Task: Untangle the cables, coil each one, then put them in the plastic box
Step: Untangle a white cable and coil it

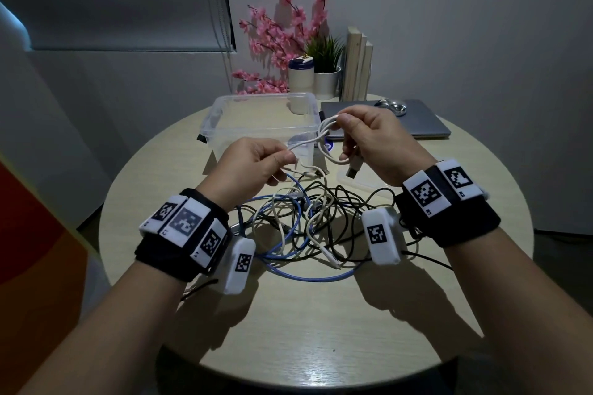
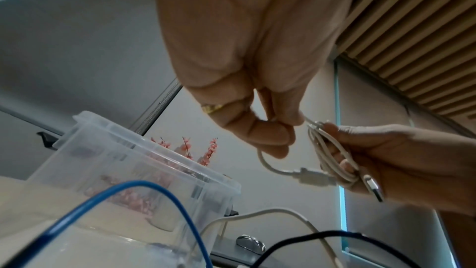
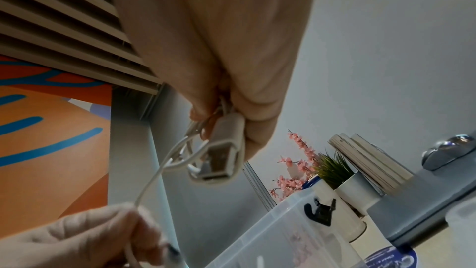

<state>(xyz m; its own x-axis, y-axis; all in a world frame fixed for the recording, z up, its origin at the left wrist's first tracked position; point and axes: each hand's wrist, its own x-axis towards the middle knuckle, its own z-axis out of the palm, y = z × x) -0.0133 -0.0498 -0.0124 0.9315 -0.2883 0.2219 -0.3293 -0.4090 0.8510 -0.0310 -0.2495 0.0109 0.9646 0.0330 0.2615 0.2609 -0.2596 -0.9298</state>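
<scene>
Hands [image 1: 316, 151] above table [image 1: 465, 266] centre

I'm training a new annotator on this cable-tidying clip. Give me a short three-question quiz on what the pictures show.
1. True or false: the plastic box already has a coiled cable in it.
2. Which hand holds the coiled loops of the white cable? A. left hand B. right hand C. neither
3. Fill in: the white cable's flat metal plug hangs below the ____ hand.

Key
1. False. No cable shows inside the box; the blue cable and black cable lie tangled on the table.
2. B. The left hand only pinches the free strand.
3. right
</scene>
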